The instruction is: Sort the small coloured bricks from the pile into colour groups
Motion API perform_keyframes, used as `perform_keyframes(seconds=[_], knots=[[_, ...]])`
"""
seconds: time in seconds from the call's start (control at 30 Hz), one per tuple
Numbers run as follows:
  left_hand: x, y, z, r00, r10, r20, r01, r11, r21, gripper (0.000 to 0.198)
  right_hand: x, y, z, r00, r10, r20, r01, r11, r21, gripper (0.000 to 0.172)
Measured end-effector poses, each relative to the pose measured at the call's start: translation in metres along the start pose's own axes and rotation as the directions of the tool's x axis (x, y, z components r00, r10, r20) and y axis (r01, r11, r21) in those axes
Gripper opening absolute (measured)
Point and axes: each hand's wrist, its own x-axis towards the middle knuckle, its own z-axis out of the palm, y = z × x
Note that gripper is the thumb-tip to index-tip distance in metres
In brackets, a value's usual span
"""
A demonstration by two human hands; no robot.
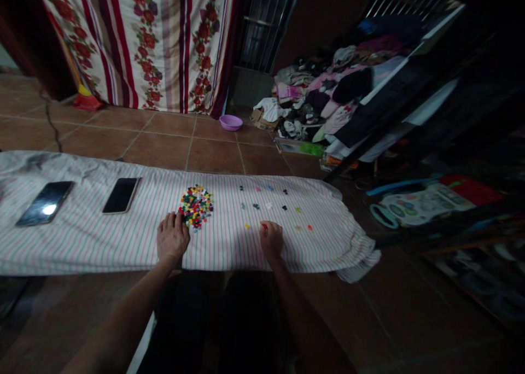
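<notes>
A pile of small coloured pieces (196, 205) lies on a pink-striped white cloth (82, 237) spread on the floor. My left hand (172, 237) rests on the cloth at the pile's near left edge, fingers curled down and touching the pieces. My right hand (271, 238) is closed in a pinch on a small red piece (264, 227), pressed to the cloth. To the right of the pile, single coloured pieces (268, 204) lie set apart in loose rows.
Two dark phones (46, 202) (121, 194) lie on the cloth to the left. Behind are brown floor tiles, a purple bowl (230, 122), a flowered curtain (143, 40) and a heap of clothes (324, 95). A toy board (414, 205) lies at the right.
</notes>
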Motion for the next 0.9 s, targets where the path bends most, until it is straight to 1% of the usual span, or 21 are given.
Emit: perform_keyframes(seconds=[0.23,0.37,0.47,0.57,0.7,0.8,0.9], knots=[[-0.001,0.000,0.002,1.000,-0.005,-0.014,0.005,1.000,0.001,0.044,0.003,0.003,-0.001,1.000,0.005,0.000,-0.005,0.998,0.063,0.033],[0.000,0.000,0.002,1.000,-0.008,-0.018,0.008,1.000,0.007,0.043,0.006,0.001,-0.005,0.999,0.009,-0.045,-0.006,0.997,0.083,0.032],[0.000,0.001,0.000,1.000,-0.008,-0.011,0.008,1.000,0.013,0.043,0.011,-0.009,-0.007,0.996,0.013,-0.088,-0.004,0.995,0.104,0.031],[0.000,0.001,0.000,1.000,0.001,-0.008,-0.001,1.000,0.016,0.043,0.018,-0.027,-0.005,0.995,0.000,-0.103,0.015,0.988,0.151,0.030],[0.000,0.000,0.001,1.000,0.003,-0.008,-0.003,1.000,0.006,0.042,0.025,-0.063,0.006,0.996,-0.050,-0.071,0.066,0.968,0.241,0.031],[0.000,0.000,0.000,1.000,-0.004,-0.005,0.004,1.000,0.001,0.042,0.028,-0.093,0.021,0.991,-0.133,0.014,0.122,0.945,0.305,0.031],[0.001,0.001,-0.001,1.000,-0.008,0.008,0.008,1.000,-0.001,0.042,0.029,-0.125,0.040,0.971,-0.206,0.120,0.152,0.923,0.354,0.029]])
